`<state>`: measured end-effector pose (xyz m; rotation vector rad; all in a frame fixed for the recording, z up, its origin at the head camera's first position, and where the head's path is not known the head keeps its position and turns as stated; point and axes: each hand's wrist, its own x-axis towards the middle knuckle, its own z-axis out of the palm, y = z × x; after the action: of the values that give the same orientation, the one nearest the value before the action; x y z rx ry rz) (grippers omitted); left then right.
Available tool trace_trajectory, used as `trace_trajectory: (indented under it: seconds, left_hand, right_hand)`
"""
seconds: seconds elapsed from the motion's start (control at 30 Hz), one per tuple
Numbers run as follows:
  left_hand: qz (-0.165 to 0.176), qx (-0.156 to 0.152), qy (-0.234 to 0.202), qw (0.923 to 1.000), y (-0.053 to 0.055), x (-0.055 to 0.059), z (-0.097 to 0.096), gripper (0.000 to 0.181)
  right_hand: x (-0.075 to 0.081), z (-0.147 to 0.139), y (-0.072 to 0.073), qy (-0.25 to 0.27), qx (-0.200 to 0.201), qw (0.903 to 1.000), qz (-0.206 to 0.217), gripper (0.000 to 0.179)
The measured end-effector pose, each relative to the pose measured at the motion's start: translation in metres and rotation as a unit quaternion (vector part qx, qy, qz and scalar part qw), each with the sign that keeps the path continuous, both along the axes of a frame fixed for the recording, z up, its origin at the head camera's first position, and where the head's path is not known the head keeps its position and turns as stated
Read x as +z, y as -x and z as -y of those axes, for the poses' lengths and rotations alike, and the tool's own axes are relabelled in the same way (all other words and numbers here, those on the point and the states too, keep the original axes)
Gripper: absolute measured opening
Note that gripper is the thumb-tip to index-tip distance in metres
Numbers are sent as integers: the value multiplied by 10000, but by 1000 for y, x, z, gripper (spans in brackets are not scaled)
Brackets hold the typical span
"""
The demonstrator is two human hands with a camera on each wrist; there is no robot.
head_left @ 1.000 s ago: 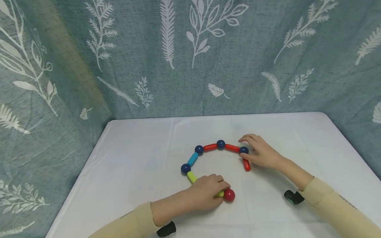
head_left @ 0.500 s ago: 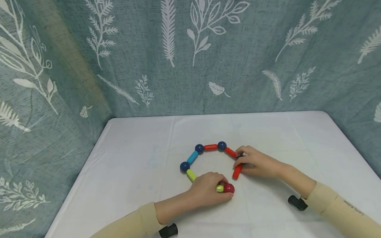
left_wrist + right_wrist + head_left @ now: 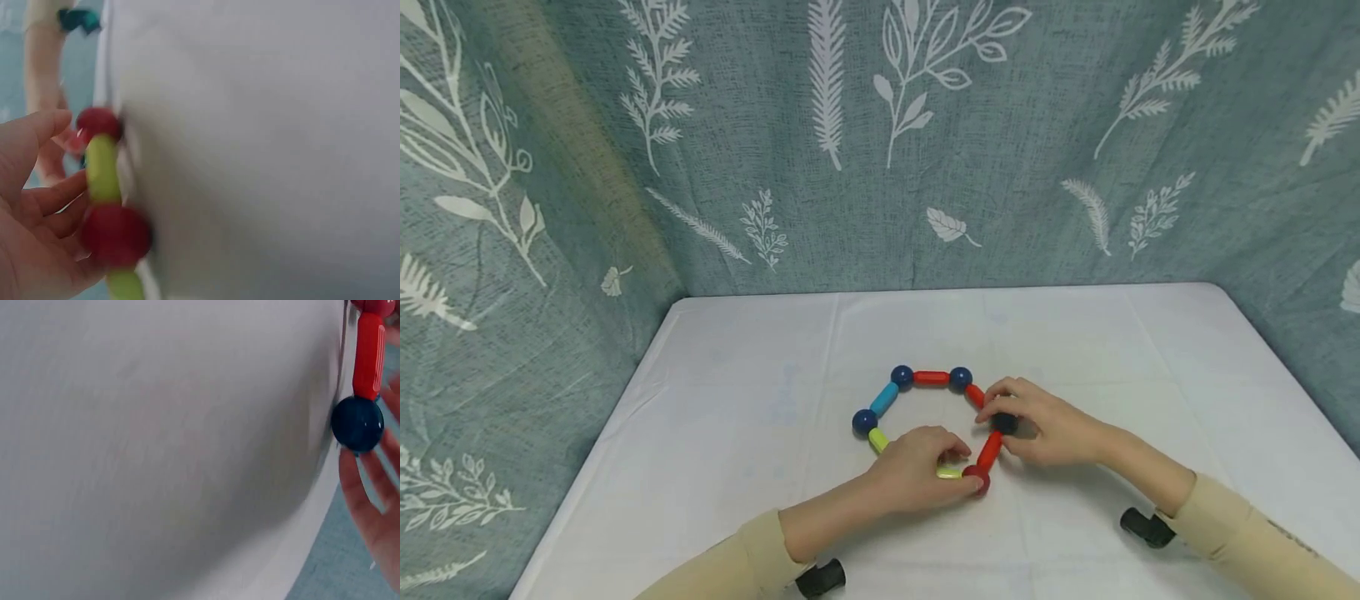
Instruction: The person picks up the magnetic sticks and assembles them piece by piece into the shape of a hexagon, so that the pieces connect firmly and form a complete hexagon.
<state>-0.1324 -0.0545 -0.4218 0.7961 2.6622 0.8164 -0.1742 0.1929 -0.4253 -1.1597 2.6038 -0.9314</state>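
On the white table, balls and short rods form a ring joined end to end. At its near right corner, a red ball (image 3: 976,481) meets a red rod (image 3: 990,452) and a yellow-green rod (image 3: 102,169). My left hand (image 3: 917,471) lies over the near side, its thumb at that red ball and its fingers loosely bent, apart from it. A second red ball (image 3: 117,234) under this hand shows only in the left wrist view. My right hand (image 3: 1052,425) holds a dark blue ball (image 3: 357,424) at the ring's right between thumb and fingers.
Farther round the ring are more dark blue balls (image 3: 902,377), a light blue rod (image 3: 884,399) and a red rod (image 3: 931,378). The white-covered table (image 3: 745,467) stands against a green-blue curtain (image 3: 737,125) with white leaf prints.
My right hand has moved nearer with the dark blue ball, bringing the red rod's end to the red ball. My left fingers have loosened from the red ball.
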Motion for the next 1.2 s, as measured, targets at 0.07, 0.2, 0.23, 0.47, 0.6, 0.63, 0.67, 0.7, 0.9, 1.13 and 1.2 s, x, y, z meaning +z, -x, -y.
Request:
trace_trajectory:
  seconds: [0.07, 0.2, 0.23, 0.47, 0.6, 0.63, 0.67, 0.7, 0.9, 1.13, 1.2]
  left_hand:
    - [-558, 236, 91, 9981, 7, 6, 10, 36]
    - [-1443, 1144, 810, 9796, 24, 19, 37, 35]
    - [-1394, 1329, 955, 9766, 28, 21, 43, 33]
    - [-357, 1598, 585, 9848, 45, 16, 61, 20]
    - [-507, 1618, -58, 9855, 51, 7, 55, 14]
    - [-527, 1632, -186, 9850, 53, 4, 52, 13]
    - [-512, 1646, -294, 9846, 55, 3, 50, 13]
    - [-481, 1658, -383, 9842, 56, 1, 47, 13]
    - [-304, 1866, -627, 9800, 68, -3, 34, 16]
    - [-344, 2023, -575, 9770, 79, -7, 27, 15]
    - [-362, 2050, -584, 9764, 82, -7, 25, 15]
  right_hand:
    - [1, 4, 1, 4, -543, 9985, 73, 29]
    - [0, 13, 5, -196, -1362, 9902, 230, 31]
    - [-1, 14, 6, -276, -1461, 9885, 277, 31]
    - [-5, 14, 11, -356, -1946, 9788, 538, 14]
    - [-7, 9, 19, -305, -2224, 9731, 510, 14]
    - [-7, 8, 21, -279, -2287, 9717, 514, 15]
    - [-7, 7, 22, -259, -2346, 9704, 508, 15]
    - [-7, 6, 24, -243, -2402, 9692, 495, 16]
    - [-5, 5, 30, -315, -2711, 9608, 495, 19]
    - [-6, 2, 36, -386, -2845, 9562, 577, 21]
    - [-5, 2, 37, -379, -2804, 9574, 581, 21]
